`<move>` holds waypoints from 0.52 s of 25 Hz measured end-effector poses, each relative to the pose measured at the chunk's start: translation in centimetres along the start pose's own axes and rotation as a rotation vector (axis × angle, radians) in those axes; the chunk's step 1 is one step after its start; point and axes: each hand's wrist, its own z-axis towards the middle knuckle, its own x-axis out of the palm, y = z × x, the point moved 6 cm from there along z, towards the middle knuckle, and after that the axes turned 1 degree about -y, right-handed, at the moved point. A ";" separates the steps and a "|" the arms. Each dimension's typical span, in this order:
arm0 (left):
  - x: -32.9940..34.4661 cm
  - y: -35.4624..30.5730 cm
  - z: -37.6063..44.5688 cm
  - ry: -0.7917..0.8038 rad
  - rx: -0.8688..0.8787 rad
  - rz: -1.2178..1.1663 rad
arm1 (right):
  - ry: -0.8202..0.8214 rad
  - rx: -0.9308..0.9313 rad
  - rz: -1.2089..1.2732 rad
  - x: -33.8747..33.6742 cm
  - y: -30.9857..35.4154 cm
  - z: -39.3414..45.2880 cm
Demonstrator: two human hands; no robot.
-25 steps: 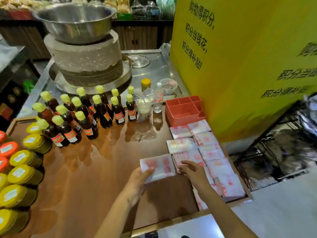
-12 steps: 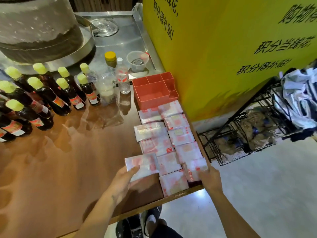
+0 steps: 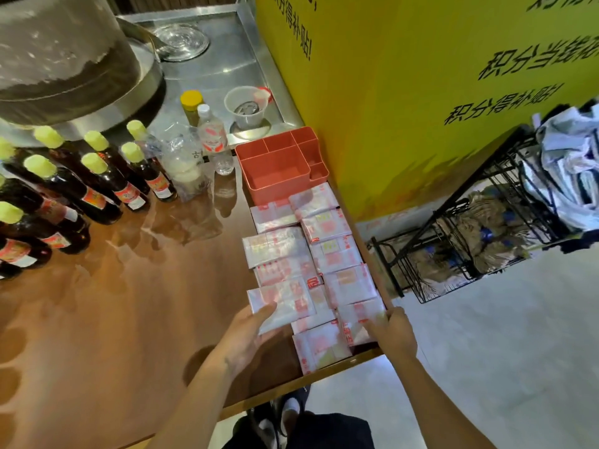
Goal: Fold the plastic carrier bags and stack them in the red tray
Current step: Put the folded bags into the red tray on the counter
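The left hand (image 3: 249, 332) holds a folded bag (image 3: 281, 304) just above the brown counter (image 3: 113, 319), thumb on top and fingers curled underneath its near edge. The right hand (image 3: 393, 328) rests at the counter's right edge, its fingers on the corner of another folded bag (image 3: 361, 319); whether they pinch it or only press it cannot be told. Beyond the hands, more folded bags (image 3: 327, 254) lie flat in two overlapping rows running away along the right edge of the counter. At the far end of those rows stands the red tray (image 3: 278, 176), divided into compartments, with no bags in it, and the farthest bags touch its near wall. To the left stand dark bottles (image 3: 97, 189) with pale yellow caps, and a small water bottle (image 3: 212, 137) stands near the tray. A yellow wall (image 3: 405, 92) with black lettering rises just right of the counter.
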 end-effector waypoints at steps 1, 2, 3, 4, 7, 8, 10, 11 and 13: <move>0.1 -0.7 0.1 -0.003 0.008 0.003 | 0.032 0.015 0.094 -0.5 0.2 0.0; 0.1 -1.5 0.1 -0.007 0.016 0.017 | 0.081 0.019 0.218 -1.2 0.5 -0.1; 0.1 -2.1 0.0 -0.008 0.019 0.037 | 0.140 0.021 0.338 -2.0 0.7 -0.3; 0.2 -2.8 -0.1 -0.006 0.020 0.053 | 0.210 0.012 0.442 -3.0 1.2 -0.6; 0.4 -5.4 -0.2 0.004 0.054 0.065 | 0.362 -0.096 0.552 -6.5 5.3 -1.6; 0.4 -6.4 -0.1 0.002 0.072 0.059 | 0.373 -0.129 0.592 -7.8 7.3 -1.7; 0.2 -8.5 0.2 -0.012 0.108 0.046 | 0.368 -0.189 0.670 -9.6 11.7 -1.1; 0.1 -9.7 0.5 -0.022 0.129 0.047 | 0.358 -0.221 0.700 -10.2 13.9 -0.5; -0.4 -12.3 1.3 -0.055 0.188 0.055 | 0.350 -0.298 0.749 -10.8 18.4 0.7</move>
